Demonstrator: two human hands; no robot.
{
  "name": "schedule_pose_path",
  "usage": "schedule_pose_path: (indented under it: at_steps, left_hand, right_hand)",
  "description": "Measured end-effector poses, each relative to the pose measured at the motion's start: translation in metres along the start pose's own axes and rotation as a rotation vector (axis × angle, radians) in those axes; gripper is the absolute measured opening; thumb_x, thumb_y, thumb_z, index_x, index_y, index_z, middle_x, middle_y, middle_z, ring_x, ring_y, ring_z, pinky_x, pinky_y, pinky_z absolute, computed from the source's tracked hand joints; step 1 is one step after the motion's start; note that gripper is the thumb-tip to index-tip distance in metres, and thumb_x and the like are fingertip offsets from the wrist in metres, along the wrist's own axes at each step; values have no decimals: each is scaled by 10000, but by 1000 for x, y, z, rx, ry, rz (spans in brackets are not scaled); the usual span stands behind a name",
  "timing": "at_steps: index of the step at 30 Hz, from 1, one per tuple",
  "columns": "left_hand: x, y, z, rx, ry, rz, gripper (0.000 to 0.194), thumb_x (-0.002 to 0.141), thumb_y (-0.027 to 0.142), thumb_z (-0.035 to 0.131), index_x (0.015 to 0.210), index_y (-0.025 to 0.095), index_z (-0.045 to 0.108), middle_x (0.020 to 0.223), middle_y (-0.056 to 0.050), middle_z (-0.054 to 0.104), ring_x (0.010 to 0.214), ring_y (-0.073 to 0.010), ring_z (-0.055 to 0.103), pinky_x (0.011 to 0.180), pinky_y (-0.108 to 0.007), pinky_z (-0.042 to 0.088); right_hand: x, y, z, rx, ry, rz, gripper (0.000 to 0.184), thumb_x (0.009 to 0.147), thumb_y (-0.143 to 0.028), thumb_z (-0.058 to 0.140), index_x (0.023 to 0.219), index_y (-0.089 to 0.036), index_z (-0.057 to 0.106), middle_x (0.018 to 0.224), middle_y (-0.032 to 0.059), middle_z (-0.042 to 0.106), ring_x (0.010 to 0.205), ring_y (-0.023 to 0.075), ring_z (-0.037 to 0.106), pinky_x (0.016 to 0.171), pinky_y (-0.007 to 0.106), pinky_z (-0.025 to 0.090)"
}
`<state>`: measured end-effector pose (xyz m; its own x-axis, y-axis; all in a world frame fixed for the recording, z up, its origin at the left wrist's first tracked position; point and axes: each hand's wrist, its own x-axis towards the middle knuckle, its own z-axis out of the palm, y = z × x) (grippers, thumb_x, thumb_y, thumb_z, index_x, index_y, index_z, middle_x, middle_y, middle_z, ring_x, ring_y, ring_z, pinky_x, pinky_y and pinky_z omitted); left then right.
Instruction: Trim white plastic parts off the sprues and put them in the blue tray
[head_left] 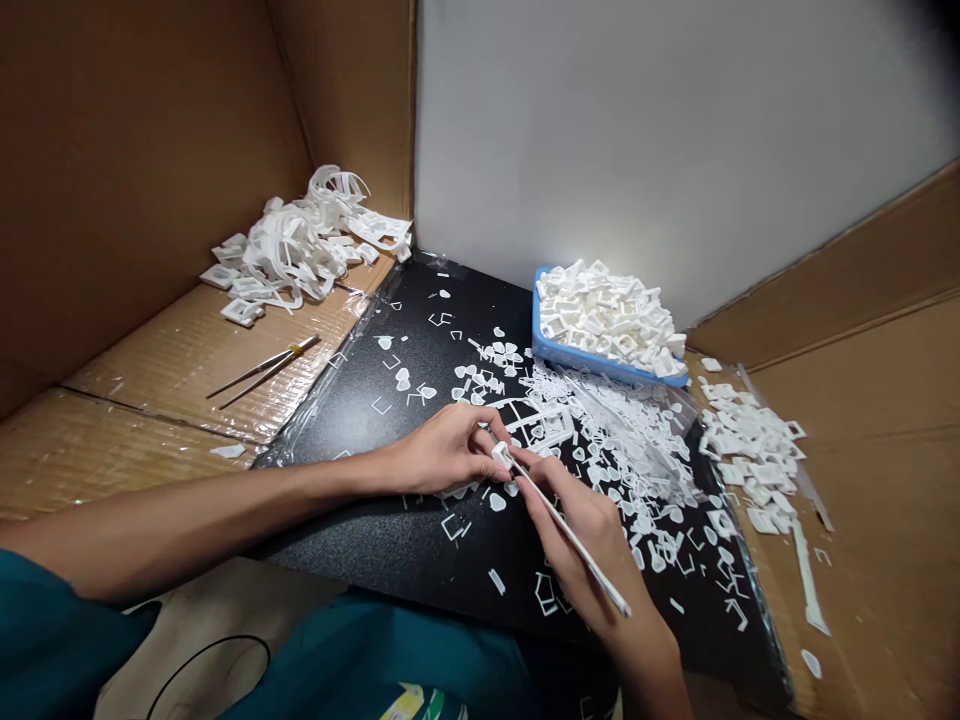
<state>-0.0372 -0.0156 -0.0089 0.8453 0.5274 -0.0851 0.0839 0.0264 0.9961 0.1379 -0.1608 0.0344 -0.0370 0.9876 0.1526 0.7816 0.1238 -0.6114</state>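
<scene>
Both hands meet over the black tabletop near the middle of the view. My left hand pinches a small white frame-like piece between thumb and fingertips. Closed around a slim, pale pair of tweezers is my right hand. The tweezers' back end points down toward my right wrist, and their tip is at the white piece, partly hidden by fingers. Just beyond the hands lies a white strip with square openings. Thin white scraps are scattered around and right of them.
A blue tray heaped with white pieces stands at the back against the pale wall. Another pair of tweezers lies on the left cardboard, below a pile of white strips. More white pieces lie on the right cardboard.
</scene>
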Motion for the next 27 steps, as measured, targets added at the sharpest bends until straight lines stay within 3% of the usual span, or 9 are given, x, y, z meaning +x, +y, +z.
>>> schedule_pose_path:
  at_steps: [4,7,10,18,27]
  left_hand:
    - [1,1,1,36,30,0,263,871,269,835,1016,139,658,840,-85,824,767,-213,784,626,-254,522]
    - [2,2,0,58,27,-14,259,865,251,815,1030,135,651,814,-79,809,696,-194,752,570,-242,497]
    - [2,4,0,39,22,-35,261,852,244,812,1024,135,648,809,-78,801,647,-171,717,538,-232,481]
    - [3,8,0,-63,42,-17,248,793,207,855,944,127,674,775,-60,763,668,-154,703,617,-249,529]
    - [3,8,-1,-31,5,26,150,870,246,799,868,110,736,682,-12,686,566,-104,587,540,-217,412]
  right_hand:
    - [1,-2,13,-304,53,-245,302,1101,-100,450,1337,-182,621,1409,170,719,1305,289,719,1032,398,636]
    - [-2,-7,22,-558,57,-330,267,1074,-55,445,1226,-122,654,1467,258,660,1365,355,674,1026,446,649]
    - [-6,-8,27,-675,119,-372,209,1066,-39,478,1097,-116,669,1443,290,665,1354,348,683,1046,438,644]
    - [-8,-1,39,-617,219,-374,240,1034,15,486,1069,-144,663,1476,285,650,1389,329,663,1018,382,658]
    - [-6,1,49,-590,338,-322,253,1023,5,508,1053,-198,656,1484,221,669,1262,282,749,911,331,681]
